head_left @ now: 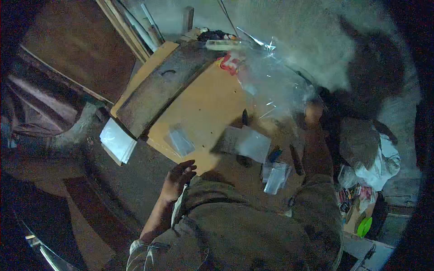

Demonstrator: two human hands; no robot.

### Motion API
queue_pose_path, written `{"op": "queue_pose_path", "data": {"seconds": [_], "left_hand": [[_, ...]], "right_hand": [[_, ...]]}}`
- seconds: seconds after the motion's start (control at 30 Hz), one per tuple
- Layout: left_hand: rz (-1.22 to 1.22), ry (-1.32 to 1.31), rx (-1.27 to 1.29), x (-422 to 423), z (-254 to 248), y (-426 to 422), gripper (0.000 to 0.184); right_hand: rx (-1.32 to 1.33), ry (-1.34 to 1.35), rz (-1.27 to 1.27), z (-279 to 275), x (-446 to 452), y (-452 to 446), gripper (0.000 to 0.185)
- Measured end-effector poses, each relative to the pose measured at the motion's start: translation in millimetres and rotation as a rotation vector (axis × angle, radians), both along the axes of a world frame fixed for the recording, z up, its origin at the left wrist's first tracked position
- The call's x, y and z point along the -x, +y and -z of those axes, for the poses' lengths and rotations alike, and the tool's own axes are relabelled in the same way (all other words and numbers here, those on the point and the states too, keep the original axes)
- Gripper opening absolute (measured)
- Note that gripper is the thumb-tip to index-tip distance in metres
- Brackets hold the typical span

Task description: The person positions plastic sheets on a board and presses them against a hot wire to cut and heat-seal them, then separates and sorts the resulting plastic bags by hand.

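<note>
My left hand [177,179] is at the near edge of a tan board [199,106], its fingers loosely bent and slightly apart, with nothing visible in them. A small clear plastic bag [181,141] lies on the board just beyond it. Over on the right, my right hand [313,111] is closed at the edge of a large, shiny heap of clear plastic [275,77]; its fingers are dim and blurred. Between my hands rests a greyish translucent sheet [246,142]. Closer to my body lie several small clear packets [276,176], with a dark blue item [274,155] beside them.
A long dark plank [167,86] borders the board's left side, and a stack of white sheets [116,140] sits beyond its near end. Red and white packaging [229,63] is at the far edge. At right are white cloth or plastic [382,160] and a bright green object [364,227].
</note>
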State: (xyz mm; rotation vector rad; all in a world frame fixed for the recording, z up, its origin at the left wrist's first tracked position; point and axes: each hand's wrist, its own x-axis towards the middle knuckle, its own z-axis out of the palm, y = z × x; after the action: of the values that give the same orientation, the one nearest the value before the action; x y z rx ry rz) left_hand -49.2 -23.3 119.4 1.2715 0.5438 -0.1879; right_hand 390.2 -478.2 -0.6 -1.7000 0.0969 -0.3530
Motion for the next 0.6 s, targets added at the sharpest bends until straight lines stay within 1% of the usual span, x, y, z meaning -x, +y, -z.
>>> {"op": "queue_pose_path", "data": {"seconds": [0.1,0.13,0.2,0.23,0.3,0.37,0.43,0.47,0.5,0.53,0.6], "left_hand": [[-0.04,-0.015,0.042,3.5,11.7,0.0,0.04],[-0.043,-0.01,0.044,4.7,15.7,1.3,0.04],[0.03,-0.118,-0.059,6.6,21.9,4.2,0.039],[0.027,-0.112,-0.057,6.4,19.2,3.9,0.039],[0.073,-0.067,-0.2,4.1,10.7,3.2,0.038],[0.061,-0.055,-0.174,6.3,18.8,4.9,0.039],[0.052,-0.042,-0.15,7.6,21.7,5.3,0.039],[0.068,-0.059,-0.15,7.5,21.5,4.1,0.04],[0.085,-0.076,-0.148,7.0,21.4,2.9,0.042],[0.087,-0.075,-0.146,5.7,22.0,2.5,0.042],[0.158,-0.006,-0.136,3.7,23.4,2.9,0.043]], "right_hand": [[0.257,0.019,0.101,-12.5,5.7,8.9,0.037],[0.381,0.018,0.151,-22.1,10.7,14.7,0.038],[0.696,-0.024,0.307,-47.5,28.9,31.3,0.04],[0.84,-0.085,0.406,-67.2,44.0,44.7,0.041],[1.068,-0.287,0.576,-104.5,80.9,76.1,0.043],[1.149,-0.553,0.607,-118.2,109.3,101.6,0.045],[1.079,-0.744,0.376,-87.7,125.7,108.5,0.044],[1.042,-0.259,0.061,-101.1,155.7,126.2,0.043],[0.952,0.223,-0.244,-114.8,187.2,146.6,0.042],[0.822,0.188,-0.45,-93.5,200.2,155.1,0.047],[0.817,0.228,-0.735,-72.8,219.5,170.7,0.061]]}}
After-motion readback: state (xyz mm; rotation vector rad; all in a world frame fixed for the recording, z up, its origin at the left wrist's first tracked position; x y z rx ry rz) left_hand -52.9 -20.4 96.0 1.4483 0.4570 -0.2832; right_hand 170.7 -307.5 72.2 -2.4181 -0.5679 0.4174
